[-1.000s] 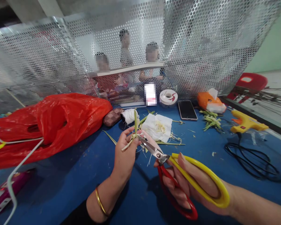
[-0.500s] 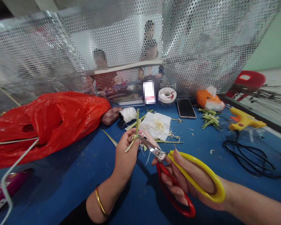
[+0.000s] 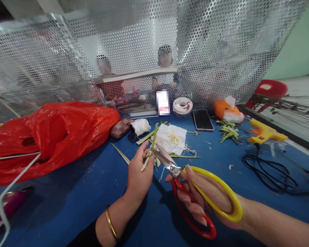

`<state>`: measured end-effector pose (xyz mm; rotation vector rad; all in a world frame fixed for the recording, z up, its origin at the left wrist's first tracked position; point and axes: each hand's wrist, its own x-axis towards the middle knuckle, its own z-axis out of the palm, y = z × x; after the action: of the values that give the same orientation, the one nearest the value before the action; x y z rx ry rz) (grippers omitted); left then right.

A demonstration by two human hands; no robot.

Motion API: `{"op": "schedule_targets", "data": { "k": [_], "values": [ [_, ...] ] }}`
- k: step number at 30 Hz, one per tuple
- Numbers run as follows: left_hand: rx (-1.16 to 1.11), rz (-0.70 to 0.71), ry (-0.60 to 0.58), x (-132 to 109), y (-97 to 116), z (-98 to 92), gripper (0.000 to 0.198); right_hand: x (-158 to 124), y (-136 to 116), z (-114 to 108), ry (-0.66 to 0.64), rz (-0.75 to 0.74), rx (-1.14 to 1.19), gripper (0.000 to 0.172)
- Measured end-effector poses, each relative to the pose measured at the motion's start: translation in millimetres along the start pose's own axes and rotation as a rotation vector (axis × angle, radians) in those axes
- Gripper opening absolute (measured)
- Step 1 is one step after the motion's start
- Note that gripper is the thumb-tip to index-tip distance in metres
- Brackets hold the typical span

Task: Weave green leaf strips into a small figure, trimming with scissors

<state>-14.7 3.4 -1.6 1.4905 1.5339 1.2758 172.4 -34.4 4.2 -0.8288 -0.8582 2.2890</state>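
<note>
Between the thumb and fingers of my left hand is a pale green plant strip, its upper part pointing up and a dry end hanging below the thumb. My right hand grips a pair of scissors with one yellow and one red handle. The blades are parted, and their tips reach the strip right beside my left fingertips. Whether they touch it I cannot tell. Just beyond lies a white tissue with yellowish scraps on it. A spool of white thread rests to its left.
A red plastic bag covers the left side. Along the back are a checkered case, a ribbon roll, a phone and a tissue pack. A yellow glue gun with black cable lies right, near green trimmings.
The scissors' blades have opened wider. The plant strip now leans more to the right in my left hand. Behind the perforated sheet, a person has shifted.
</note>
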Motion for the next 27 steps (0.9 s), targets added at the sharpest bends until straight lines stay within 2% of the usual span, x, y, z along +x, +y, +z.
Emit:
{"op": "schedule_targets", "data": {
  "k": [8,12,17,20,23,25,27],
  "values": [
    [0.041,0.026,-0.007,0,1,0.3,0.051,-1,-3,3,0.067,0.044,-0.018,0.052],
    [-0.011,0.001,0.034,0,4,-0.2,0.051,1,-1,1,0.078,0.032,-0.020,0.048],
    [-0.055,-0.027,0.041,1,2,0.2,0.051,2,2,2,0.062,0.017,-0.044,0.052],
    [-0.161,-0.065,0.043,4,-1,1.2,0.047,1,0,1,0.108,-0.023,-0.085,0.052],
    [-0.280,-0.148,0.055,7,-1,1.6,0.035,0,-8,-5,0.232,-0.109,-0.326,0.051],
    [-0.292,-0.204,0.064,8,1,0.9,0.027,1,-16,-14,0.332,-0.165,-0.675,0.047],
    [-0.288,-0.253,0.078,8,3,-0.2,0.024,3,-22,-27,0.459,-0.248,-1.137,0.038]
  ]
}}
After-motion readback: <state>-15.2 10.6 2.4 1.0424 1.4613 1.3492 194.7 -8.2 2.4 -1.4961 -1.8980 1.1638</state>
